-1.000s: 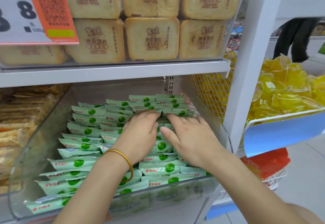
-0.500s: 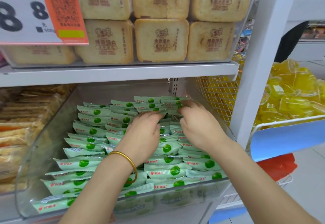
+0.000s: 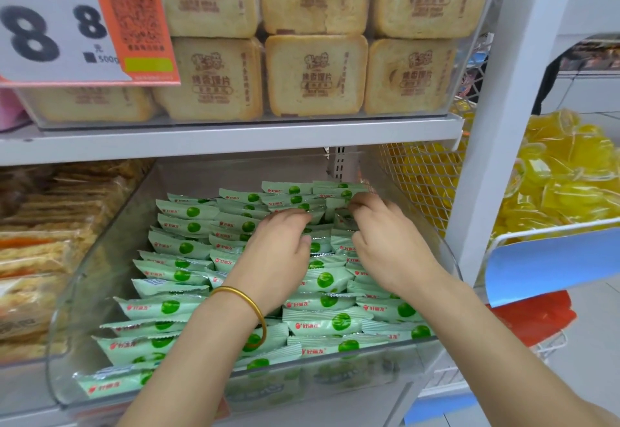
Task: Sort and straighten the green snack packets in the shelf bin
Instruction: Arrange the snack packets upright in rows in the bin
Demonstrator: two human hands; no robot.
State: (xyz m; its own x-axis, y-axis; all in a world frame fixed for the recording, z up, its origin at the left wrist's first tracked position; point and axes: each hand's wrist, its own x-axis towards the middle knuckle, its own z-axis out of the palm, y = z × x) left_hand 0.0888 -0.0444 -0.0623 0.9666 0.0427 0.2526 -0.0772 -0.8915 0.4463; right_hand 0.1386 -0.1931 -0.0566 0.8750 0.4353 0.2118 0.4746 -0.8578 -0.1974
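Observation:
Several pale green snack packets [image 3: 327,321] with a green dot lie in overlapping rows inside a clear plastic shelf bin [image 3: 75,296]. My left hand [image 3: 278,255], with a gold bangle on the wrist, rests palm down on the middle rows, fingers curled onto packets near the back. My right hand [image 3: 385,238] reaches to the back right of the bin, its fingertips pinching the edges of packets there. Both hands cover the packets beneath them, so their exact grip is partly hidden.
A white shelf board [image 3: 228,138] hangs low over the bin, with square toast-like snack blocks [image 3: 315,74] above it. A price sign [image 3: 84,20] is at upper left. Brown snack packs [image 3: 40,245] sit left; a wire basket [image 3: 426,178] and yellow jelly cups [image 3: 567,171] right.
Both hands have moved deeper toward the back of the bin. The right hand went from the middle rows to the back right corner; the front right packets are now uncovered.

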